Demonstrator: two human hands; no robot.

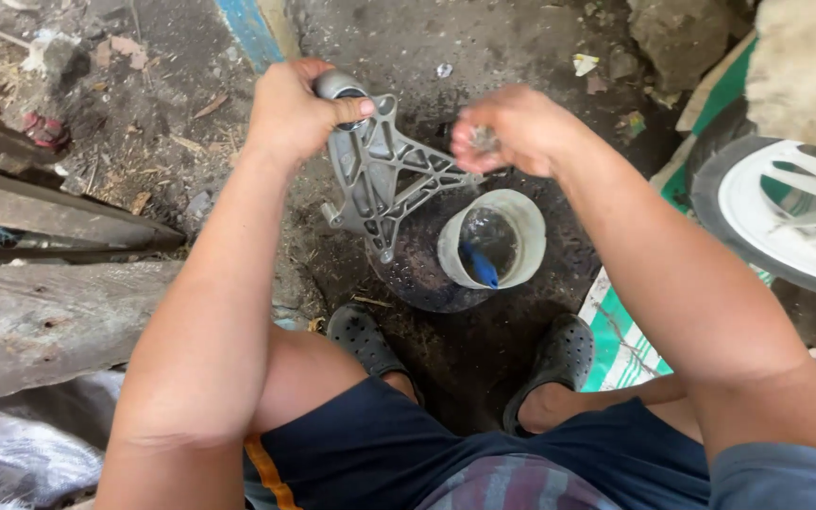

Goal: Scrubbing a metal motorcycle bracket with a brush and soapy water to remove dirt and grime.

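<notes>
Left hand [293, 115] clamped on grey metal bracket's [380, 175] top end, right hand [512, 127] pinched shut at its right tip, both just above white plastic cup [507, 227]; open dirt beyond, wheel [786, 222] crowding right.

The grey metal bracket [382, 177] has a triangle shape with open ribs. It is held tilted above a dark pan [417, 279]. Its round top end is gripped.

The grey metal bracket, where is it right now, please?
Head view, centre: the grey metal bracket is held by the left hand, above the plastic cup.
</notes>
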